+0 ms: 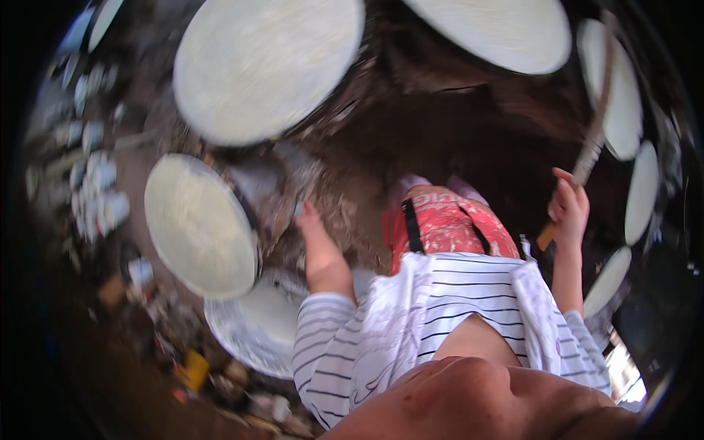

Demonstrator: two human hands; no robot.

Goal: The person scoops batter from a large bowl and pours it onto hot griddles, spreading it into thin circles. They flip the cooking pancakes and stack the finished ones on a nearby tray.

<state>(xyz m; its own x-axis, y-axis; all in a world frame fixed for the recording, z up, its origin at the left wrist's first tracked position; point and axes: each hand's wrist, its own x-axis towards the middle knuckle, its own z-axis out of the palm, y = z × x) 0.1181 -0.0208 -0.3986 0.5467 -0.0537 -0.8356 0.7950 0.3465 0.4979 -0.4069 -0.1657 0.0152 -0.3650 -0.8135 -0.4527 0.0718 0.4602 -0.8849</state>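
Note:
On the right, my right hand (569, 212) is closed around a long, thin tool (597, 126). Its short orange-brown end (545, 236) sticks out below my fist, and the long, narrow, slightly curved part rises toward the top right. The rough edge is blurred. My left hand (308, 215) hangs lower left of centre, with something small and pale at the fingertips that I cannot make out. Nearest to it is a round vessel (201, 225) with flat, whitish contents. A larger round vessel (269, 66) with a similar pale surface stands ahead.
More pale-topped round vessels stand at the upper right (500, 33) and along the right rim (641, 192). A wide, shiny basin (247, 335) lies beside my left arm. Stacked white cups or containers (99, 198) and a yellow object (192, 369) litter the left side.

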